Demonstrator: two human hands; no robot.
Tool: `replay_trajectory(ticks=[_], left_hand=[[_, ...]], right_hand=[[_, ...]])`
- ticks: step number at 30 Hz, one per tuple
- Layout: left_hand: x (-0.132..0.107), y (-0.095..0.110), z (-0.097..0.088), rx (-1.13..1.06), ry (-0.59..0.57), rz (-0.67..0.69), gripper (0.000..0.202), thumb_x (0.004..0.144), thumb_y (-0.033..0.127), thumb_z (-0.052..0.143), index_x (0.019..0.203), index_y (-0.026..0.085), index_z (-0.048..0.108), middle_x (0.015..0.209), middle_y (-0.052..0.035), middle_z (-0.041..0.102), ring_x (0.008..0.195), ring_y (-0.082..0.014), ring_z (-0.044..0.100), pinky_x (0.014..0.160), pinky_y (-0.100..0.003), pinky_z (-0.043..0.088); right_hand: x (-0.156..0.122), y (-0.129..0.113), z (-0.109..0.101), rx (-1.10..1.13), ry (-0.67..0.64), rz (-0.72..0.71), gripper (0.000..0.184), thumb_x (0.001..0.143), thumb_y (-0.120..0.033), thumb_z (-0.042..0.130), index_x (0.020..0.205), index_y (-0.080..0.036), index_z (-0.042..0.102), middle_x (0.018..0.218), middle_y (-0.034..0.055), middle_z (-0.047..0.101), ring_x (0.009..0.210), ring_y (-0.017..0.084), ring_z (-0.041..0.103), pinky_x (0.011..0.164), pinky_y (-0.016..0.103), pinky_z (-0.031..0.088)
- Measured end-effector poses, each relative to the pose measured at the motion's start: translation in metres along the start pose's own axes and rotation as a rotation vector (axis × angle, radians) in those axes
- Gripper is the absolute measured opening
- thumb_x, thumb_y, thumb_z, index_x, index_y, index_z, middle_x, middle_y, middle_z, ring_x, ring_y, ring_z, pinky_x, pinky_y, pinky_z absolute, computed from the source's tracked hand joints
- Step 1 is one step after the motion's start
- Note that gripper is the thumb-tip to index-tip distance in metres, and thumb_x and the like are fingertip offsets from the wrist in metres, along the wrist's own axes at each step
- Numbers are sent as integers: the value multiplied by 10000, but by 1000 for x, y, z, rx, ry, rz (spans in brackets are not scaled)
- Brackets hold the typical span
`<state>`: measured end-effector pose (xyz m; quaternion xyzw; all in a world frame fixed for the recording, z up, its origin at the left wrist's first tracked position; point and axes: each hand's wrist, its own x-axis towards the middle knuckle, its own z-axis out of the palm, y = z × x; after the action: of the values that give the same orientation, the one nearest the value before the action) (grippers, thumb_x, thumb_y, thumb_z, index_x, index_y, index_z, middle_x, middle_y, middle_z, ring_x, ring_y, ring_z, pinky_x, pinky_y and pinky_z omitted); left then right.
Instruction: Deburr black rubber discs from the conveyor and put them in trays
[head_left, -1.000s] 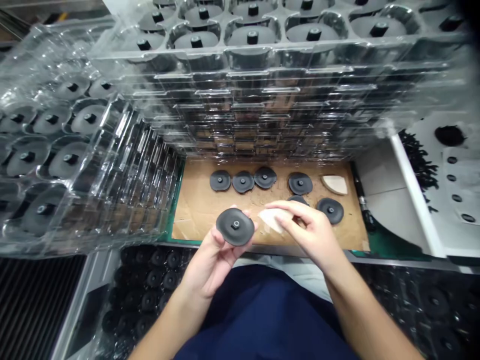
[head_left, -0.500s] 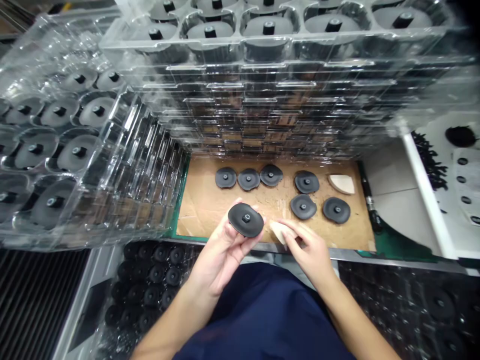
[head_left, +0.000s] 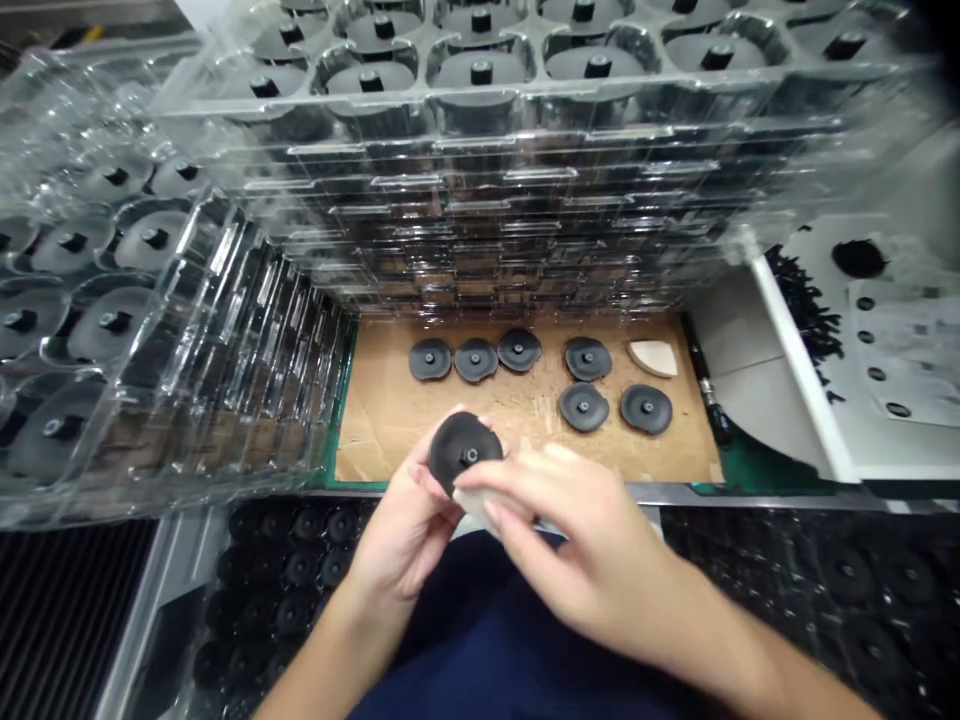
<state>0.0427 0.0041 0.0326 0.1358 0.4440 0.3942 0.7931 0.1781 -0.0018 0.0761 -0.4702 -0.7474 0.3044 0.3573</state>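
One black stemmed disc [head_left: 452,440] sits clasped in the left fingers [head_left: 421,478]; right fingers [head_left: 517,480], just beside, pinch a white wedge [head_left: 477,505] at its rim.

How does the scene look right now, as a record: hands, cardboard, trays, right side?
Left hand: holding a black hubbed disc, hub toward camera
Right hand: pinching a white wedge-shaped pad at the disc's near edge; contact unclear
Cardboard sheet: six other black discs, another wedge-shaped pad
Clear plastic trays: stacked behind and left of cardboard, top layers holding discs
Right side: dark pen-like tool along the cardboard's edge
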Motion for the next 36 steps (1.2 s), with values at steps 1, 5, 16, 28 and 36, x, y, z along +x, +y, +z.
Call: replay_trajectory(ticks=[1, 5, 16, 28, 36], left_hand=[[0, 1, 2, 0, -1, 12, 460, 686, 205, 761, 1130, 246, 647, 1013, -26, 724, 935, -211, 673, 775, -259, 554], [-3, 7, 11, 23, -94, 4, 434, 603, 187, 819, 1021, 197, 703, 863, -27, 738, 868, -201, 681, 806, -255, 537], [-2, 11, 18, 1, -94, -43, 384, 584, 107, 808, 927, 264, 735, 917, 28, 751, 863, -159, 689, 772, -199, 535], [3, 11, 19, -83, -57, 0, 524, 607, 36, 763, 1063, 283, 684, 1066, 19, 730, 894, -165, 703, 795, -222, 559], [3, 4, 9, -91, -47, 27, 490, 670, 127, 770, 1124, 267, 652, 1176, -21, 690, 979, -181, 682, 809, -213, 555]], right_hand=[[1, 1, -1, -17, 29, -5, 200, 894, -125, 480, 992, -147, 654, 872, 29, 719, 731, 139, 619, 669, 276, 462], [-4, 0, 0, -100, 248, -86, 259, 915, -116, 411, 1069, -81, 615, 959, 103, 708, 777, 172, 601, 717, 332, 457], [-5, 1, -9, -69, 159, -103, 249, 903, -94, 422, 1073, -86, 604, 869, 75, 703, 706, 161, 591, 651, 314, 435], [-23, 5, -12, -175, 190, -89, 229, 855, -52, 476, 1030, -35, 623, 735, 72, 663, 588, 161, 528, 567, 322, 381], [-20, 14, -8, -8, 184, -22, 216, 878, -88, 476, 1032, -73, 627, 811, 76, 694, 669, 164, 596, 623, 305, 447]])
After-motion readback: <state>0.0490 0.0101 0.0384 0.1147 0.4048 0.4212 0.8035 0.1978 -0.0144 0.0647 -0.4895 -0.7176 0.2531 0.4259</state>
